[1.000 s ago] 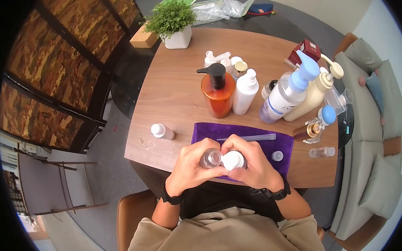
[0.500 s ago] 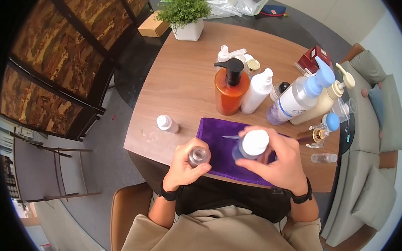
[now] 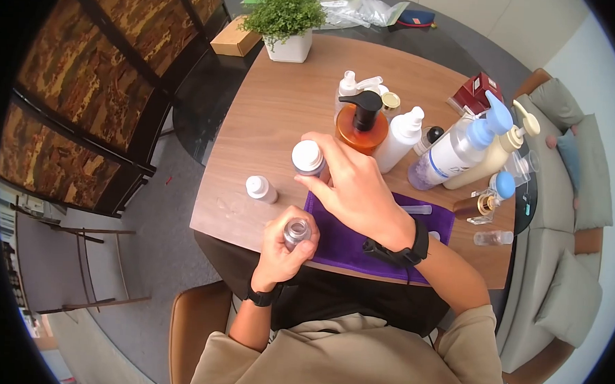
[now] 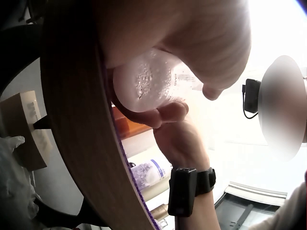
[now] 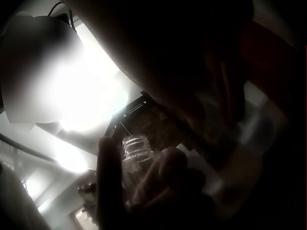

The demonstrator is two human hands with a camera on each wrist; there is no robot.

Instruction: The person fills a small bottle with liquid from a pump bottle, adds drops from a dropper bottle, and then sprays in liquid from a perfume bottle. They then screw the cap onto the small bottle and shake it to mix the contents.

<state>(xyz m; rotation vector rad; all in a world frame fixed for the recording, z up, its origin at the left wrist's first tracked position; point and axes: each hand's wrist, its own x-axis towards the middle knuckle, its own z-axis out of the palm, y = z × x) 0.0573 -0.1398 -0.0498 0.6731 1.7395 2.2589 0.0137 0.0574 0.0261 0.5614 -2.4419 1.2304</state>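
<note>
My left hand point(image 3: 282, 258) grips a small clear bottle point(image 3: 297, 234) upright at the table's front edge, its threaded neck uncapped. Droplets cling inside that bottle point(image 4: 144, 81) in the left wrist view; the right wrist view shows its bare neck point(image 5: 135, 146). Farther forward, my right hand point(image 3: 354, 184) holds a white-capped bottle point(image 3: 308, 155) between thumb and fingers, above the table's left part. Beside it a small white-capped bottle point(image 3: 261, 188) stands on the wood. Under my right forearm lies a purple cloth point(image 3: 342, 252) with a clear tube point(image 3: 416, 210) on it.
An amber pump bottle point(image 3: 360, 129), a white bottle point(image 3: 400, 139) and a blue-topped pump bottle point(image 3: 453, 154) stand behind the cloth. A clear bottle point(image 3: 492, 238) lies at the right. A potted plant point(image 3: 287, 26) stands at the back left.
The hands, together a second ago, have parted. My right hand has carried the white-capped bottle first right over the cloth, then left and forward. My left hand has shifted slightly left with its bottle.
</note>
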